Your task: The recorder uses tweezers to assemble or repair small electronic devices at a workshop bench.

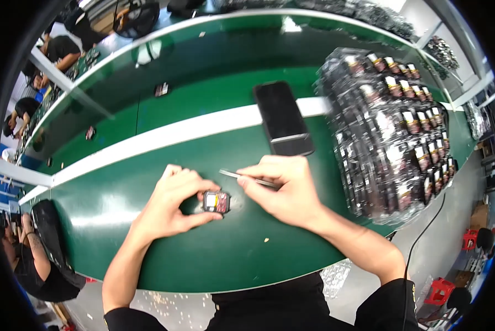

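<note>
My left hand (170,201) holds a small black watch-like case (216,202) at the green tabletop, its thumb and fingers on either side of it. Silver and dark red parts show in the open face of the case. In my right hand (291,190) is a pair of metal tweezers (231,174), pinched between thumb and fingers. The tips of the tweezers point left and lie just beyond the case, apart from it.
A black phone-like slab (283,116) lies across the white strip (203,124). To the right stand stacked clear plastic trays (363,149) of similar small cases. Small parts (161,89) lie on the far green surface. Other people sit at the left; red stools (440,291) stand lower right.
</note>
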`<state>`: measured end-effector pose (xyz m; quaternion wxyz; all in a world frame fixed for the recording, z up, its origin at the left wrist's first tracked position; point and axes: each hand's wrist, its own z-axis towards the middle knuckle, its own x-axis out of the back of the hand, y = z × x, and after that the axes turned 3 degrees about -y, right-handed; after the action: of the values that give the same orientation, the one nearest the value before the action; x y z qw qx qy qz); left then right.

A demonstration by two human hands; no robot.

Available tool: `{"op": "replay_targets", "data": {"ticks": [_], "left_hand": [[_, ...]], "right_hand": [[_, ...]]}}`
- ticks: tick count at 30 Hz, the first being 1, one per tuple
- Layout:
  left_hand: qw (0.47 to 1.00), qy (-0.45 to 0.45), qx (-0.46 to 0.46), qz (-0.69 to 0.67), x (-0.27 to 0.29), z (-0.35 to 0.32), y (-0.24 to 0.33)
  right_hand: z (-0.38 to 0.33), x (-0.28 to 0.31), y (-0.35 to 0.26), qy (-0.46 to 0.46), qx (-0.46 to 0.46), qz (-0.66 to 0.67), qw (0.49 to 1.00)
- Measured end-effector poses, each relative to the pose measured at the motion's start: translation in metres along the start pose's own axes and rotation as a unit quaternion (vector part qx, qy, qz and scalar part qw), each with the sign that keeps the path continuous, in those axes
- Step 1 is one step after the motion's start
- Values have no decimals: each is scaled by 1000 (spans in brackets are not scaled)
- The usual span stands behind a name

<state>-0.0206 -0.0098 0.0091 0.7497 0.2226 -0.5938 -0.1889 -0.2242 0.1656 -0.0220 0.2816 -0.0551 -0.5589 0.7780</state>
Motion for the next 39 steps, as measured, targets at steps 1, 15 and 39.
{"op": "replay_targets", "data": {"ticks": [1,15,39], "left_hand": [[1000,1,8,5,-2,-2,-1],[979,76,1,-187,42,158,48],[994,-11,13,104,92,264,2]], "right_hand": [[-2,-2,3,-4,-17,14,1000],[1,9,20,-1,20,45,999],[1,9,17,-23,9,23,999]]}}
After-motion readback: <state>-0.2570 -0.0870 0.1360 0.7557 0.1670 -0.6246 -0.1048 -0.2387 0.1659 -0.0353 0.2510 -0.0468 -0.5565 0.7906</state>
